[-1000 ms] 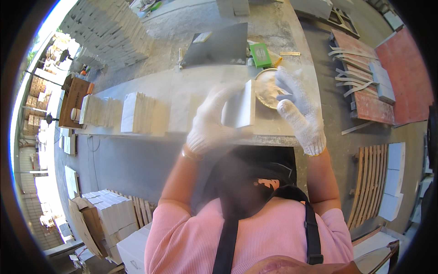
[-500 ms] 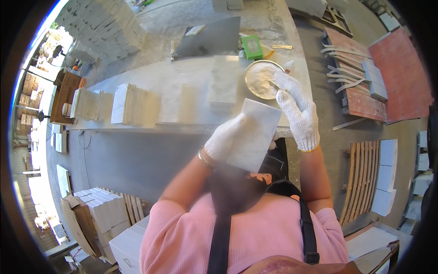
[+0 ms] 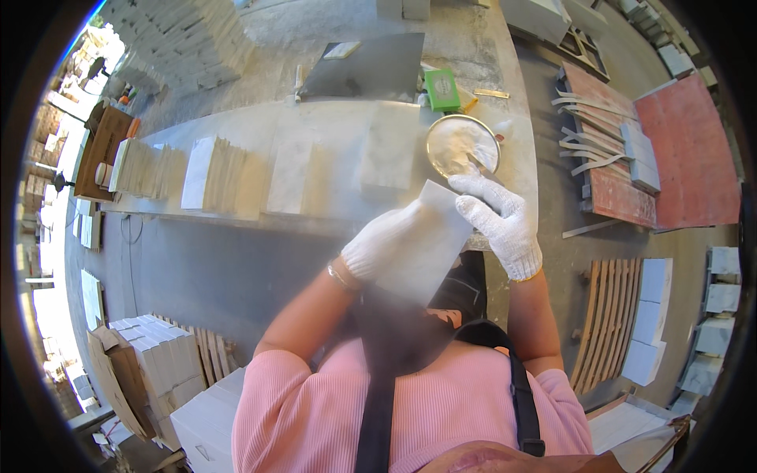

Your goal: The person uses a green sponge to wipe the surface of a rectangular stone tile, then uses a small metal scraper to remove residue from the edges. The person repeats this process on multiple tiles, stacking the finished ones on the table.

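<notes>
A white rectangular stone tile (image 3: 430,244) is held up tilted in front of me. My left hand (image 3: 386,246), in a white knitted glove, is closed around its left edge. At the tile's upper right is my gloved right hand (image 3: 501,229), fingers bent together with the thumb close to the tile's edge. Whatever its fingers hold is hidden. Just beyond them stands a round gold-rimmed bowl (image 3: 453,150) of white powder or paste. A thin dark piece (image 3: 474,162) shows between the bowl's contents and the fingers; I cannot tell whether it is gripped.
Stacks of tiles (image 3: 209,173) stand along the pale worktable (image 3: 268,114). Behind the bowl lie a green box (image 3: 441,90) and a dark sheet (image 3: 371,71). Right of the table are a red board (image 3: 690,158) and a wooden pallet (image 3: 607,323); boxed tiles (image 3: 162,355) stand lower left.
My right hand has drawn back from over the bowl toward me and the tile. The tile, still in my left hand, sits slightly lower. The whole view has shifted a little.
</notes>
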Available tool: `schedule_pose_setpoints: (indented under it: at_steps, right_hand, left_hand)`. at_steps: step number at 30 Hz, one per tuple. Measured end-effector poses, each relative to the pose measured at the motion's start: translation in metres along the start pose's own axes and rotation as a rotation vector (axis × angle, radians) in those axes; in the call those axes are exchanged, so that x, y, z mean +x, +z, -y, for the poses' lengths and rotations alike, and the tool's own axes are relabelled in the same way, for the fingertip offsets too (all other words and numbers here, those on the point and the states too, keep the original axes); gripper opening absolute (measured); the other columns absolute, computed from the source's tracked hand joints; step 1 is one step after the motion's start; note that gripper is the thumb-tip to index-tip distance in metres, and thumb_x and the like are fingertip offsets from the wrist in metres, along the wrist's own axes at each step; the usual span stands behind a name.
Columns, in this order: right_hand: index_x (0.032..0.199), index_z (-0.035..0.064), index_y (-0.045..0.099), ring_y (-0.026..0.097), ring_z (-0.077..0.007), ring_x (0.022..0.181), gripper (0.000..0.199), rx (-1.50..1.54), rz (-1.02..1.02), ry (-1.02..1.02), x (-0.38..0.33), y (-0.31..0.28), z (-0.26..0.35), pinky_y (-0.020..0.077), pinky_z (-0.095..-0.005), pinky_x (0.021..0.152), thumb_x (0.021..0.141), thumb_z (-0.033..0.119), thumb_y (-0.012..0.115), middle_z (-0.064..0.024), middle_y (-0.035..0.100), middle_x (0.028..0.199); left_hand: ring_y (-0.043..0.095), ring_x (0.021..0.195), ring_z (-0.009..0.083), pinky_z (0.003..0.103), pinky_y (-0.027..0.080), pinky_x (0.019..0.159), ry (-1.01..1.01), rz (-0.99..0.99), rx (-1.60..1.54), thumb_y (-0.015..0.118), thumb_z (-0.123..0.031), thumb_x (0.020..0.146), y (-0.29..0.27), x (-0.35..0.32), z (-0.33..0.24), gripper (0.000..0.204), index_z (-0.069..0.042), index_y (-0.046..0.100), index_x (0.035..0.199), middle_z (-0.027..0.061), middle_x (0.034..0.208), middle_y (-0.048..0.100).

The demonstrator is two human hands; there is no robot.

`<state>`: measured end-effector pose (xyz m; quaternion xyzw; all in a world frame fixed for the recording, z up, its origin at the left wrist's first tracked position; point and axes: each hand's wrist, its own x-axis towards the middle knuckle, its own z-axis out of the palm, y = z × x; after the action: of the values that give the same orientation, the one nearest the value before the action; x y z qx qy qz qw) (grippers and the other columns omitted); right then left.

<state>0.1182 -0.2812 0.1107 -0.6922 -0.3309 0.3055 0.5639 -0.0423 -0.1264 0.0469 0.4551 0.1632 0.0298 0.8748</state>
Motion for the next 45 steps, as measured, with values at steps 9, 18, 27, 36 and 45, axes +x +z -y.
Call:
schedule_pose_setpoints:
  at_steps: [9,18,27,36,45]
  right_hand:
    - [0.138,0.0017,0.066,0.068,-0.01,0.093,0.047,0.192,-0.028,0.21,0.031,0.019,-0.018,0.0551,-0.027,0.083,0.094,0.016,0.077,-0.0028,0.073,0.117]
    - [0.138,0.0012,0.065,0.07,-0.0155,0.102,0.047,-0.354,-0.064,-0.148,0.086,-0.001,-0.034,0.0549,-0.0293,0.088,0.095,0.02,0.075,-0.0078,0.074,0.119]
    - [0.144,0.0196,0.056,0.058,-0.0389,0.128,0.066,-1.157,-0.153,0.021,0.239,-0.004,-0.046,0.0475,-0.0535,0.104,0.09,0.056,0.064,-0.0176,0.058,0.14]
    - [0.147,0.0201,0.055,0.06,-0.04,0.127,0.069,-1.158,-0.197,0.019,0.249,-0.008,-0.052,0.051,-0.0479,0.104,0.085,0.047,0.068,-0.0192,0.057,0.143]
    - [0.159,-0.0025,0.038,0.056,-0.023,0.132,0.072,0.19,-0.196,0.02,0.072,-0.005,-0.007,0.0416,-0.0355,0.113,0.092,0.011,0.061,-0.0148,0.056,0.147]
  left_hand:
    - [0.066,0.097,0.0092,0.028,0.054,0.089,-0.136,0.018,0.735,0.076,-0.029,0.093,-0.035,0.015,-0.12,0.047,0.001,0.069,0.129,0.0033,0.111,0.074]
    - [0.072,0.088,0.0226,0.035,0.056,0.083,0.052,-0.018,1.363,0.076,-0.03,0.087,-0.057,0.072,-0.139,0.033,-0.009,0.078,0.113,0.0111,0.101,0.076]
    - [0.054,0.133,0.0385,0.05,0.044,0.107,0.53,-0.076,1.647,0.084,-0.037,0.076,-0.044,0.055,-0.108,0.058,-0.012,0.068,0.126,0.0133,0.139,0.062]
    - [0.047,0.141,0.0411,0.055,0.04,0.112,0.538,-0.013,1.673,0.089,-0.043,0.066,-0.042,0.048,-0.095,0.085,-0.008,0.06,0.137,0.0135,0.146,0.058]
    - [0.047,0.141,0.038,0.053,0.041,0.111,0.544,0.01,1.648,0.089,-0.042,0.065,-0.044,0.049,-0.093,0.084,-0.009,0.061,0.137,0.012,0.146,0.058]
